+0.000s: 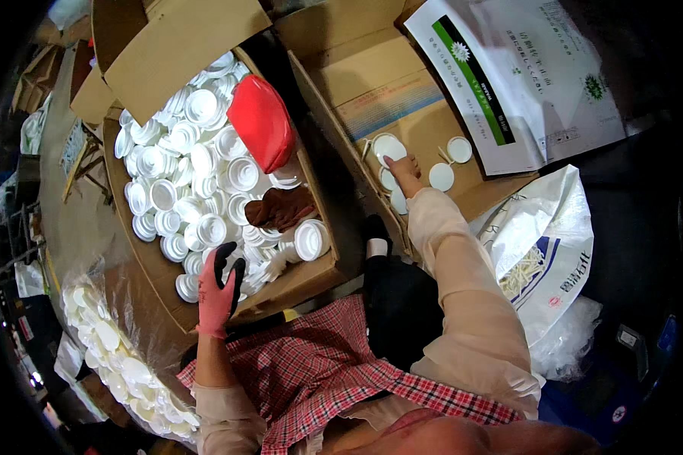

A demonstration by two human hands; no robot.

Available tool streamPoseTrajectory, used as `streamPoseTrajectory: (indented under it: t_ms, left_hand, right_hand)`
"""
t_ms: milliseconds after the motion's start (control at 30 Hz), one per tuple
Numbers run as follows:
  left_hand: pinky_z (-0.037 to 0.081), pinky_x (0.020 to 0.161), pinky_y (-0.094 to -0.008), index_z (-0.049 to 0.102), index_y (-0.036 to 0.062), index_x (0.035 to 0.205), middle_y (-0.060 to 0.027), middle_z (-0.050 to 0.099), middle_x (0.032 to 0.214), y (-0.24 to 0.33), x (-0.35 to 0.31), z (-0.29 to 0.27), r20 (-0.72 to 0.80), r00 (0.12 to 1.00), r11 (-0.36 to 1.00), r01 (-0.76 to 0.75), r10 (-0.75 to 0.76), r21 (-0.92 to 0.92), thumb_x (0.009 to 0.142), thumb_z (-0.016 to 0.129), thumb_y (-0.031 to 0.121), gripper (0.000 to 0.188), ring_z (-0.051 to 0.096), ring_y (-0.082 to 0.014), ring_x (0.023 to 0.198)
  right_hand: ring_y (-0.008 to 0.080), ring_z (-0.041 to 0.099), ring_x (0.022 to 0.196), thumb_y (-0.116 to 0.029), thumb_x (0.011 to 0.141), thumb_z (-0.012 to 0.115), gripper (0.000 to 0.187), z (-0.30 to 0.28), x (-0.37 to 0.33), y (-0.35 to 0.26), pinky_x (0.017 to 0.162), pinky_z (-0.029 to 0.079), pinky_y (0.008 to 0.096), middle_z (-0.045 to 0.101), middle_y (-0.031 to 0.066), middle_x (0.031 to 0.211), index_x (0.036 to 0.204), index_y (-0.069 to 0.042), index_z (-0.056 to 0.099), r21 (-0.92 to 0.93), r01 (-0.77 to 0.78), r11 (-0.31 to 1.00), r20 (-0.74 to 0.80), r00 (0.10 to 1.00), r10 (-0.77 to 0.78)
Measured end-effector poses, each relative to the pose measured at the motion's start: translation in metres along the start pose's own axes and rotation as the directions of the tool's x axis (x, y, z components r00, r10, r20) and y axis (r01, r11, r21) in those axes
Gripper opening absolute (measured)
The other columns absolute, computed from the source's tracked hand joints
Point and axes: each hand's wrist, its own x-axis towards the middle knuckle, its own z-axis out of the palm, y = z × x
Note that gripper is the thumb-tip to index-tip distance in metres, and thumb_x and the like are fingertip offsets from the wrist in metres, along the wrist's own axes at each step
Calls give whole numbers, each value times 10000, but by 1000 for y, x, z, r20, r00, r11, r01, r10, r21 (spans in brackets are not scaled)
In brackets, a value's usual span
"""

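My left hand, in a pink glove with black fingertips, hovers at the near edge of a box of white plastic lids. Its thumb and fingers are spread, with nothing between them. My bare right hand reaches into the second cardboard box, its thumb over a white round disc and its fingers closed at the rim. Several similar discs lie around it on the box floor, among them one flat disc. Thin white sticks lie beside them.
A red pouch and a brown glove rest on the lids. Right of me stands a white sack holding short white sticks. A clear bag of white pieces is at lower left. A printed white sheet covers the second box's right side.
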Motion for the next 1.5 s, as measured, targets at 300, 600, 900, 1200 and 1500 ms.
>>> streamPoseTrajectory:
  t_ms: [300,600,900,1200,1500]
  left_hand:
    - [448,905,-323,575,-30,1136,-153,639,1090,0,5,-15,-70,997,999,-32,34,36,865,630,70,293,607,-256,1028]
    - [444,929,-305,579,-34,1186,-132,649,1123,-23,-8,-46,-357,933,998,60,-47,25,935,529,59,273,606,-195,1036]
    - [393,1024,-404,497,22,1294,-125,528,1278,-54,-10,-81,-637,767,873,-250,-85,-418,991,405,303,424,506,-245,1185]
    - [390,1023,-413,491,42,1300,-105,535,1277,-55,-1,-70,-496,854,881,-108,-156,-461,991,369,304,423,502,-241,1197]
    - [425,1001,-386,527,16,1260,-122,549,1253,-47,6,-49,-435,861,838,-19,-263,-545,994,407,256,377,521,-226,1184]
  right_hand:
    - [297,657,938,-186,690,776,560,22,3,28,784,514,408,681,169,987,1186,-41,560,126,606,786,-7,793,-610]
    - [209,655,945,-120,728,793,543,-235,-153,-134,806,533,334,663,131,1085,1206,8,569,614,584,530,-95,722,-685]
    - [231,617,1029,-271,899,637,515,-268,-192,-180,792,556,337,621,105,1116,1316,-27,459,720,544,432,169,466,-869]
    - [314,646,854,-328,766,738,635,-56,132,95,680,523,425,644,205,1044,1240,27,510,-353,112,929,115,990,-76]
    - [406,615,983,-368,857,600,396,-2,43,-41,819,505,495,634,242,1022,1036,-17,635,-277,421,864,43,904,-426]
